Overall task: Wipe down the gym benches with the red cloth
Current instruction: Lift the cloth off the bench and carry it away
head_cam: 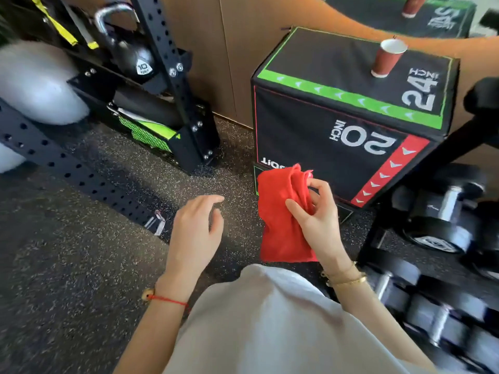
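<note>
Beside the dumbbells, blurred and partly cut off, our right hand grips the red cloth before the plyo box bearing a paper cup; our left hand hangs relaxed, holding nothing.

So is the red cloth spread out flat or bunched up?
Bunched up: the red cloth hangs crumpled in folds from the right hand.

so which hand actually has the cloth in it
The right hand: its fingers and thumb pinch the bunched red cloth in front of the plyo box. The left hand hangs beside it, fingers relaxed, holding nothing.
</note>
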Demonstrator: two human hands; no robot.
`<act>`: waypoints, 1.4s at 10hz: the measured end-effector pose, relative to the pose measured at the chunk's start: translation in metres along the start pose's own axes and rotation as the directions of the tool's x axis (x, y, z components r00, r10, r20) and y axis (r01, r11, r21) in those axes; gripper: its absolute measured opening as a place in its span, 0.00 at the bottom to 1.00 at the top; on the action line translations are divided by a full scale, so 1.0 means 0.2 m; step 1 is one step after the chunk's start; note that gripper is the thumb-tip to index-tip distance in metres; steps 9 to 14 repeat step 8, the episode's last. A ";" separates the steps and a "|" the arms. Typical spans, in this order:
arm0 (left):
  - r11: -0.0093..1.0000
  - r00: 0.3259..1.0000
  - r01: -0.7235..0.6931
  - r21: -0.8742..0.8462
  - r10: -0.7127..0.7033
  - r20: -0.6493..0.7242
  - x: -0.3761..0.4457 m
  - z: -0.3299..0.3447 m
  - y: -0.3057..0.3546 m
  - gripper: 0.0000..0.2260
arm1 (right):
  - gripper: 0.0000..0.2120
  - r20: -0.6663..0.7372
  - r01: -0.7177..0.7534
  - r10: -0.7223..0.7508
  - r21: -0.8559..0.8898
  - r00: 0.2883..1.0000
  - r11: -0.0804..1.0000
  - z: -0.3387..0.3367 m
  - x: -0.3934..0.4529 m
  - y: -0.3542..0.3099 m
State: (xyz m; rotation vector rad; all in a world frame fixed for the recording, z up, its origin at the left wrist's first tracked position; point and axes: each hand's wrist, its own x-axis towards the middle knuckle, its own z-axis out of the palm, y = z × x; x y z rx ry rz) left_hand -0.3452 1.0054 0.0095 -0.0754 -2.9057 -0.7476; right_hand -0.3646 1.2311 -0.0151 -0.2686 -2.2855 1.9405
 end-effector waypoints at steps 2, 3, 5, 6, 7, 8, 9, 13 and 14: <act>0.997 0.993 -0.069 -0.023 0.071 0.095 0.41 -0.06 -0.19 0.12 | 0.17 -0.065 -0.048 0.047 -0.012 0.997 0.999 0.24 0.24 -0.03; 0.995 0.989 -0.088 -0.047 0.093 0.112 0.57 -0.06 -0.25 0.12 | 0.17 -0.094 -0.088 0.086 -0.018 0.992 0.996 0.31 0.35 -0.02; 0.993 0.983 -0.089 -0.072 0.099 0.156 0.86 0.00 -0.31 0.12 | 0.17 -0.142 -0.118 0.119 0.017 0.983 0.993 0.38 0.61 -0.03; 0.991 0.982 -0.106 -0.085 0.118 0.146 1.02 0.03 -0.31 0.12 | 0.18 -0.162 -0.121 0.123 0.025 0.979 0.992 0.40 0.77 -0.03; 0.987 0.981 -0.120 -0.104 0.134 0.143 1.22 0.09 -0.29 0.12 | 0.18 -0.180 -0.124 0.128 0.031 0.975 0.992 0.41 0.97 -0.02; 0.988 0.982 -0.125 -0.094 0.137 0.129 1.45 0.17 -0.26 0.13 | 0.18 -0.201 -0.130 0.133 0.029 0.970 0.991 0.41 1.18 -0.01; 0.988 0.982 -0.125 -0.094 0.137 0.129 1.45 0.17 -0.26 0.13 | 0.18 -0.201 -0.130 0.133 0.029 0.970 0.991 0.41 1.18 -0.01; 0.988 0.982 -0.125 -0.094 0.137 0.129 1.45 0.17 -0.26 0.13 | 0.18 -0.201 -0.130 0.133 0.029 0.970 0.991 0.41 1.18 -0.01; 0.988 0.982 -0.125 -0.094 0.137 0.129 1.45 0.17 -0.26 0.13 | 0.18 -0.201 -0.130 0.133 0.029 0.970 0.991 0.41 1.18 -0.01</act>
